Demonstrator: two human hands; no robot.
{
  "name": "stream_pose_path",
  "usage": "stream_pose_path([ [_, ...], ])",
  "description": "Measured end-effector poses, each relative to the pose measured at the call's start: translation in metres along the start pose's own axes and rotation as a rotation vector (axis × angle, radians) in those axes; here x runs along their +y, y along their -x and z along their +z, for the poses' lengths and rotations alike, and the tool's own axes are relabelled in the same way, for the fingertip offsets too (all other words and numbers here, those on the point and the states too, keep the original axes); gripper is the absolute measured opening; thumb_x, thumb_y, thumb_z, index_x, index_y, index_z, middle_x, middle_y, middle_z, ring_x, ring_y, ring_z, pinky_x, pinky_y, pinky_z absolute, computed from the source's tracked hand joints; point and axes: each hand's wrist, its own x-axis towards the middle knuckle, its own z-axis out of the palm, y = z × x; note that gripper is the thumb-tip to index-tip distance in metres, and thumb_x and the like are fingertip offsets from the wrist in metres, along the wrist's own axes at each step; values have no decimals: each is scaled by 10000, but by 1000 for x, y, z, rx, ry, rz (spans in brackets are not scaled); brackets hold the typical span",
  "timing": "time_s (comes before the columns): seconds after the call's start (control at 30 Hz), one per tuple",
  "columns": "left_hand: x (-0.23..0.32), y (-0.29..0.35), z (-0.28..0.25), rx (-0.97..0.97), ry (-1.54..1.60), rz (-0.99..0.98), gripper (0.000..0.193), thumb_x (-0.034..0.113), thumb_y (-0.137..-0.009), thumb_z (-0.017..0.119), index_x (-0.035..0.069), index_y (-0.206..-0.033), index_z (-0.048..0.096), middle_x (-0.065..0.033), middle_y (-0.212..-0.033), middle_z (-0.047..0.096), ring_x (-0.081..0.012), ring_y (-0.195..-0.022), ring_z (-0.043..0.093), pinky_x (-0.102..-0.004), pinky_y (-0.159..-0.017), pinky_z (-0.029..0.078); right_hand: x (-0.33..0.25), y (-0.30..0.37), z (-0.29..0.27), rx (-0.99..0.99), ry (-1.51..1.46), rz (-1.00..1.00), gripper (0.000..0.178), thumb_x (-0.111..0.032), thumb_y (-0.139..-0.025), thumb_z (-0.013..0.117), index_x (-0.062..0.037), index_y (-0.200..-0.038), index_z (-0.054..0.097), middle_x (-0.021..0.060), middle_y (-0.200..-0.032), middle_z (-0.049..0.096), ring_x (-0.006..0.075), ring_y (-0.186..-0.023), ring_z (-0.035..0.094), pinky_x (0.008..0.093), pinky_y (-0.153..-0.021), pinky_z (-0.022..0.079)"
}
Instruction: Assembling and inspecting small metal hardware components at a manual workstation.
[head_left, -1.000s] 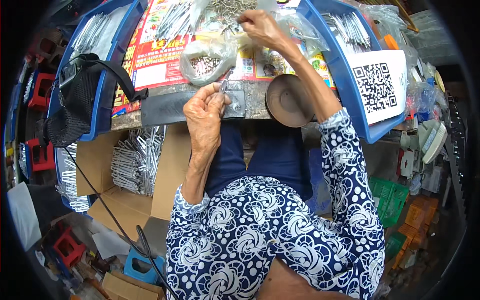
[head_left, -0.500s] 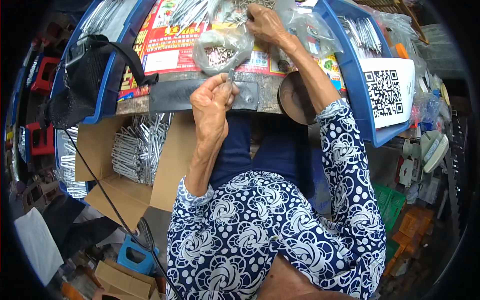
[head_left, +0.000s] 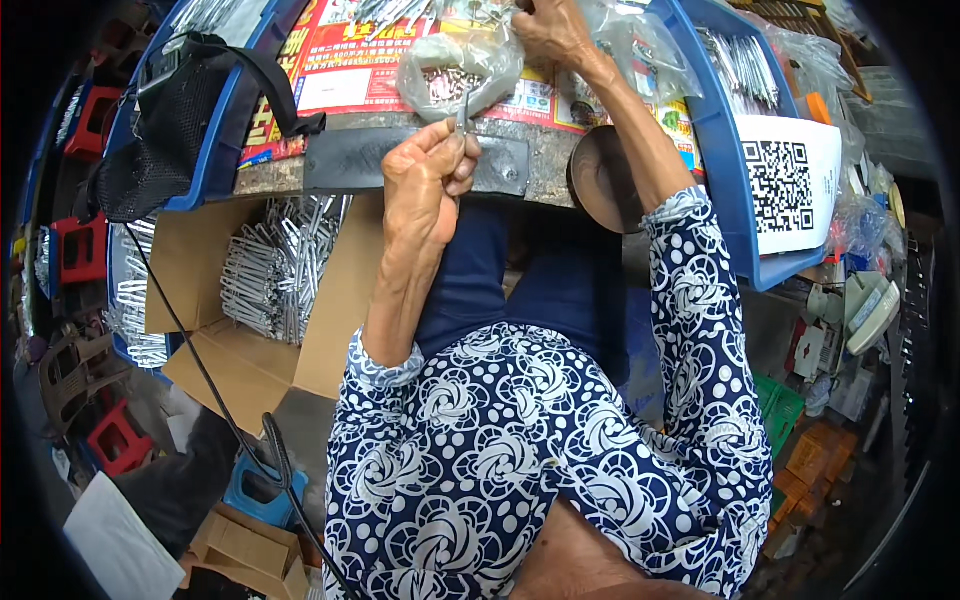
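Note:
My left hand (head_left: 428,178) is closed in a pinch on a thin grey metal piece (head_left: 463,108), which points up from the fingertips above the table's near edge. Just beyond it sits a clear plastic bag (head_left: 500,88), rolled open, with small copper-coloured metal parts (head_left: 447,84) inside. At the top edge of the picture my right hand (head_left: 553,32) has its fingers curled together beside a pile of small metal parts (head_left: 484,10). Its fingertips are partly cut off, so what they hold cannot be made out. Long silvery metal pieces (head_left: 395,10) lie to the left of that pile.
Blue trays with metal pieces flank the table, the right tray (head_left: 745,200) carrying a white printed sheet (head_left: 785,185). A black strip (head_left: 415,160) covers the near edge beside a round brown disc (head_left: 605,180). Below left stands a cardboard box (head_left: 190,275) of metal pieces (head_left: 280,270).
My right hand has shifted slightly up and right, partly leaving the picture. My left hand still pinches the metal piece, now more upright. The whole view has shifted a little.

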Motion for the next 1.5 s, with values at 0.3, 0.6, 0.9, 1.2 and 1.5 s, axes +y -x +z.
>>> stream_pose_path([
  [0.3, -2, -4, 1, -23, 36, -59, 74, 21, -754, 531, -36, -802, 531, -63, -685, 534, -80, -523, 411, -166, -417, 295, 23, -2, -8, -55, -64, 88, 188, -168, -670, 468, 18, -692, 484, 162, -561, 467, 273, -528, 459, 382, -507, 378],
  [0.6, 9, -5, -13, -134, 190, -170, 94, 53, -786, 499, -30, -830, 497, -69, -730, 509, -92, -560, 395, -183, -453, 289, -86, 74, -66, -501, -820, 369, 184, -139, -751, 577, -25, -896, 565, -64, -577, 432, 1, -462, 333, 161, -393, 229],
  [0.9, 9, -3, -1, -216, 193, -202, 94, 76, -796, 498, -16, -808, 479, -72, -731, 503, -94, -561, 391, -188, -462, 286, -107, 103, -74, -617, -839, 319, 228, -131, -764, 572, 8, -944, 572, -27, -688, 530, -1, -514, 358, 150, -428, 255],
  [1.2, 8, -1, 2, -202, 64, -144, 139, 108, -779, 542, -19, -828, 510, -54, -700, 524, -82, -534, 401, -175, -447, 285, -123, 106, -88, -571, -728, 321, 142, -73, -737, 557, 48, -804, 588, -3, -653, 528, 47, -637, 451, 195, -597, 374],
  [1.5, 6, 4, 8, -108, -171, 80, 225, 48, -757, 564, -63, -949, 526, -47, -678, 554, -56, -513, 428, -139, -437, 288, -121, 109, -88, -578, -773, 312, 161, -67, -743, 539, 50, -841, 592, -1, -669, 535, 47, -639, 448, 196, -589, 369],
])
